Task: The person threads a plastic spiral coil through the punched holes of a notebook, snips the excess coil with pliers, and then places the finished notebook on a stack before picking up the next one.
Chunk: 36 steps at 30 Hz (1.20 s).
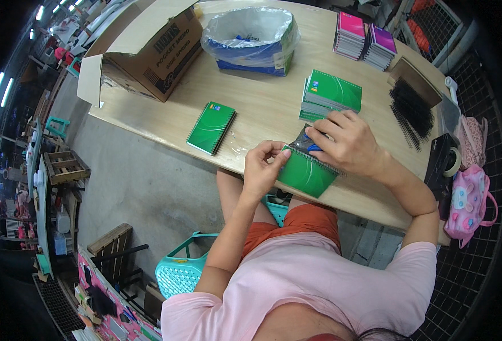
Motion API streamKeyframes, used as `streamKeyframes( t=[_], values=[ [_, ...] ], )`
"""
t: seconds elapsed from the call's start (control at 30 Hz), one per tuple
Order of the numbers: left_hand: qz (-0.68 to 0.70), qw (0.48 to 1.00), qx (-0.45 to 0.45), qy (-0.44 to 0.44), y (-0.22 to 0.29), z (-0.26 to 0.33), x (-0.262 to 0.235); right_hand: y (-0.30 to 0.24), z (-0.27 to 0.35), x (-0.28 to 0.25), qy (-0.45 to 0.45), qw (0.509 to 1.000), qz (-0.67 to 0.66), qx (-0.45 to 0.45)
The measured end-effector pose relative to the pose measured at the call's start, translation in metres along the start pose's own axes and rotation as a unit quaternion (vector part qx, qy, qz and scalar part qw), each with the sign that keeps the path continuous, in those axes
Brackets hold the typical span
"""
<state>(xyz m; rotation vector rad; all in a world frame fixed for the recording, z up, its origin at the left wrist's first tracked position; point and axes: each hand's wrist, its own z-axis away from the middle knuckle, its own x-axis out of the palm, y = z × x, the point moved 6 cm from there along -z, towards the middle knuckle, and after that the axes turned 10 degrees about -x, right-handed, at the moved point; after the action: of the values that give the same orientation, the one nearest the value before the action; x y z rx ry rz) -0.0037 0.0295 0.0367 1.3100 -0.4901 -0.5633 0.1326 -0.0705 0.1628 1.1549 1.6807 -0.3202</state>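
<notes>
- Broadly, a pale wood-grain table [256, 108] spreads under everything, smooth, with a faint sheen.
- Next, an open cardboard box [160, 59], brown and angular, its flaps folded outward, stands at the far left.
- A blue box-like container [251, 58] beside it wears a clear plastic liner [251, 23], crinkled and glossy over the rim.
- A turquoise plastic stool [180, 273], its seat pierced with small holes, sits on the floor to the left.
- A soft pink bag [468, 204] with a looped handle slumps at the table's right edge.
- Two neat stacks of spiral notebooks, pink [350, 37] and purple [379, 48], stand side by side at the far right; a stack of green notebooks [332, 94] is nearer.
- Black wire coils [411, 111] lie in a bristly heap.
- The left hand [264, 167] pinches a corner of a green notebook [308, 173], tilted at the table's near edge; the right hand [345, 142], fingers curled, is close by at its spiral edge, its exact grip unclear.
- Another green notebook [211, 128], rectangular and smooth-covered, lies flat to the left.
- Smallest, a blue piece [314, 148] peeks out under the right fingers, its kind hidden.
</notes>
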Motion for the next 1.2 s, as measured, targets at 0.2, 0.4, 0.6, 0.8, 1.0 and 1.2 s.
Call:
streamKeyframes(
  t=[0.2, 0.4, 0.6, 0.8, 1.0, 1.2],
  values=[
    [-0.066, 0.985, 0.132, 0.095, 0.007, 0.007, 0.003, 0.024, 0.018, 0.021, -0.106, 0.929, -0.286, 0.212],
    [0.075, 0.997, 0.020, 0.015, 0.001, 0.000, 0.008, 0.038, 0.033, 0.007, 0.048, 0.930, -0.287, 0.224],
    [0.129, 0.991, 0.005, -0.031, -0.008, 0.000, -0.002, 0.049, 0.086, -0.009, 0.120, 0.865, -0.269, 0.406],
    [0.109, 0.978, 0.098, 0.146, 0.014, 0.011, -0.071, 0.045, 0.184, 0.007, 0.087, 0.826, -0.164, 0.532],
    [0.141, 0.947, 0.178, 0.225, 0.053, 0.003, -0.142, 0.035, 0.227, 0.034, -0.022, 0.835, -0.041, 0.549],
    [0.184, 0.952, 0.173, 0.172, 0.041, -0.006, -0.093, 0.007, 0.195, 0.075, 0.317, 0.563, -0.508, 0.569]
  ],
)
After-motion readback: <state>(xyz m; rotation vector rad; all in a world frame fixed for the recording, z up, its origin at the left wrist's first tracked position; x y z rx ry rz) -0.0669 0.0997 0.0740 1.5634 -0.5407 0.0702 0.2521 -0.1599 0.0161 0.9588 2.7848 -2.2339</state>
